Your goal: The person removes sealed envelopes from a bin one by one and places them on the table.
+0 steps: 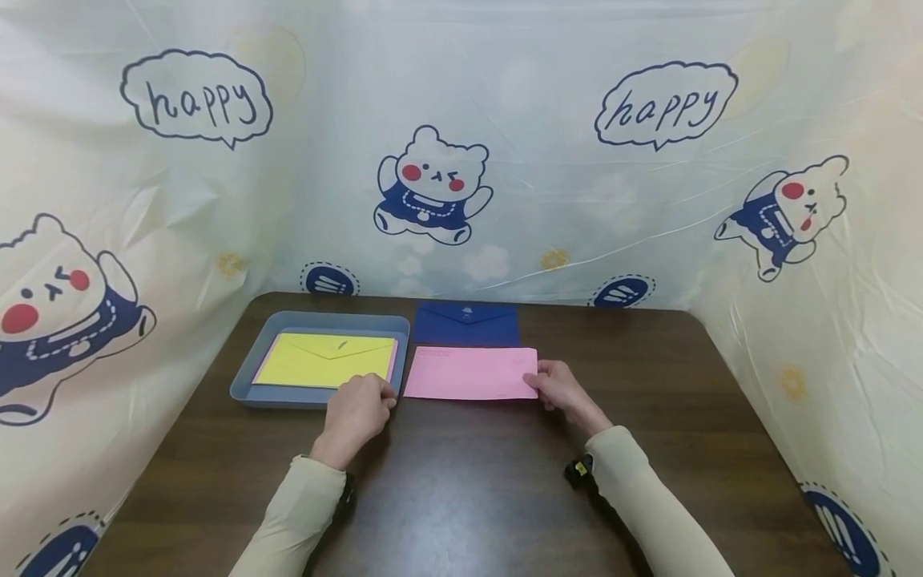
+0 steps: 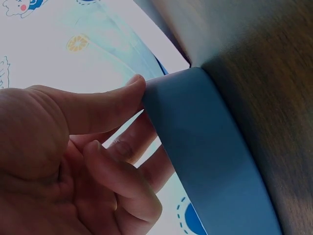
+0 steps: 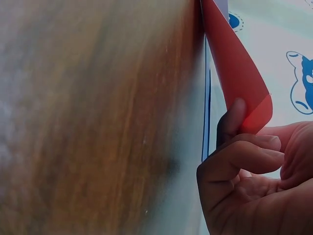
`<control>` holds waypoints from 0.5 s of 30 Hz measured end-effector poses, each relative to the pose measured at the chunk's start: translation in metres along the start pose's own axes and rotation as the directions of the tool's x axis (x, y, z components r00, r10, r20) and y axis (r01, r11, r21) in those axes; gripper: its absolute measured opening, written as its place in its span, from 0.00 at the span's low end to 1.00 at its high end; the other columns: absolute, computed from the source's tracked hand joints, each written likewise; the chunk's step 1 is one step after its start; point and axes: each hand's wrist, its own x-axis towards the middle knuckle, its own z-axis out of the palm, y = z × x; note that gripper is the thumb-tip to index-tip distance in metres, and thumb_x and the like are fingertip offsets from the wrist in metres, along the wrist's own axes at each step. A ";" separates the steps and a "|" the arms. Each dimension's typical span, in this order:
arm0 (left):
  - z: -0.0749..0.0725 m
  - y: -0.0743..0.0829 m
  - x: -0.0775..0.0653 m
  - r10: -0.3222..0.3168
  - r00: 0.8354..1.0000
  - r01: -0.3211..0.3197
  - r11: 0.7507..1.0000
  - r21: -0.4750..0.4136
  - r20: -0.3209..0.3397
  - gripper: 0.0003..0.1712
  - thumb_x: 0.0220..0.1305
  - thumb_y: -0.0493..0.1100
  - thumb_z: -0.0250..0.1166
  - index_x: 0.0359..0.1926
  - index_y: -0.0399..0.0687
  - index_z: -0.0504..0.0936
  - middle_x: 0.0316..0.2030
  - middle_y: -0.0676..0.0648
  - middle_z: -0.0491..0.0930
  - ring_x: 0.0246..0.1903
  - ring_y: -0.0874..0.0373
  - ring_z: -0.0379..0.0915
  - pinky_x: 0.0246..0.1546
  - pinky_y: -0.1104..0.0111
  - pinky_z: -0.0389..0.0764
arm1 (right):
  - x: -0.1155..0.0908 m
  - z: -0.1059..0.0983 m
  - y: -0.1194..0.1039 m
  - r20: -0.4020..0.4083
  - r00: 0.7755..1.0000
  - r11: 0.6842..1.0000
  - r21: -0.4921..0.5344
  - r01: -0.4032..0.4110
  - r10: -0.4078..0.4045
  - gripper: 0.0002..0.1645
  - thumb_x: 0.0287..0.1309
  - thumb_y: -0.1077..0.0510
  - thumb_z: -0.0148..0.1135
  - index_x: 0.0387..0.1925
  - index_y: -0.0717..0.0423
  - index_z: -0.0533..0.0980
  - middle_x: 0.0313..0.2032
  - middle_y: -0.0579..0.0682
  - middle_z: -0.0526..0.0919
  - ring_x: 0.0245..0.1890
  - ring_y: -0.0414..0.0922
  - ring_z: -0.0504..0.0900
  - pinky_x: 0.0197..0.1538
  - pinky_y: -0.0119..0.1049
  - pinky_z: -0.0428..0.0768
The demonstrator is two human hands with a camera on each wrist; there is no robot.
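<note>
"Right hand [image 1: 566, 391] pinches one end of the pink envelope [image 1: 469, 373], just beside the tray [image 1: 281, 396]; left hand [image 1: 356, 413] pinches the tray's rim!"
"Risky: held by one end only, that paper could sag or bend!"

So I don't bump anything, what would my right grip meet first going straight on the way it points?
Beyond the pink envelope it pinches, your right grip would probably meet the blue envelope first, though depth is unclear.
</note>
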 end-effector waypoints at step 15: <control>0.000 0.001 -0.001 0.003 1.000 -0.003 1.000 -0.009 -0.013 0.07 0.64 0.35 0.75 0.42 0.40 0.93 0.35 0.43 0.88 0.30 0.50 0.77 0.36 0.54 0.84 | 0.008 0.003 0.000 0.001 1.000 0.998 -0.052 -0.023 0.023 0.15 0.76 0.56 0.60 0.52 0.63 0.80 0.24 0.52 0.75 0.21 0.47 0.70 0.24 0.34 0.68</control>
